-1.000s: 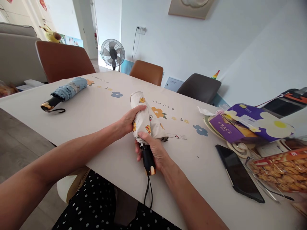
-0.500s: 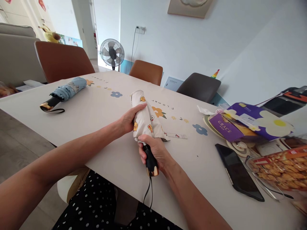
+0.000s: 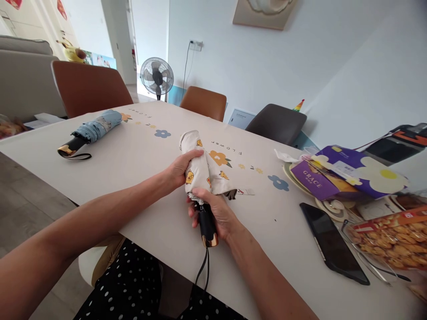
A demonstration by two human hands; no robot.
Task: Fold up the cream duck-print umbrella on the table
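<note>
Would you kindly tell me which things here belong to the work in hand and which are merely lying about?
In hand: cream umbrella, its folds gripped by the left hand, its black handle by the right hand.
Lying about, all on the table: blue umbrella, phone, purple box, snack packet.

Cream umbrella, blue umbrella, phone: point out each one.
cream umbrella (image 3: 199, 175), head view, on the folded duck-print canopy
blue umbrella (image 3: 95, 129), head view, middle of its rolled canopy
phone (image 3: 332, 244), head view, centre of the dark screen

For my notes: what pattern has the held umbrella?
The umbrella is cream with small yellow-orange duck-like prints; head view.
</note>
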